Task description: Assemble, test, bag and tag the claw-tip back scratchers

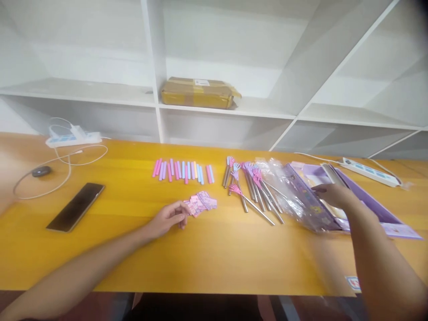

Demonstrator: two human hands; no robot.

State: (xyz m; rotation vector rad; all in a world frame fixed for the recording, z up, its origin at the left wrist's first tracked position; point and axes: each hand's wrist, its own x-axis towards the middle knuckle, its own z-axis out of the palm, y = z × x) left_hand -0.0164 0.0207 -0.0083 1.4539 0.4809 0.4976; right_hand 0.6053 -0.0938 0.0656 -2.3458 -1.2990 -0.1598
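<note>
My left hand (171, 215) rests on the table, loosely curled and holding nothing, its fingertips beside a small pile of pink and purple printed cards (202, 202). On the right, my right hand (331, 195) reaches into an open purple box (366, 196); its fingertips are blurred and partly hidden, so I cannot make out a grip. Clear plastic wrap (284, 189) lies against the box's left side. Between my hands is a heap of metal back scratchers (256, 189) with pink, purple and blue claw ends. Behind the cards, several short pastel sticks (185, 170) form a row.
A black phone (76, 207) lies at the left, near a dark round object (41, 171) and a white cable. Power strips stand at the back left (73, 139) and back right (371, 172). A taped cardboard box (199, 92) sits on the white shelf (261, 108).
</note>
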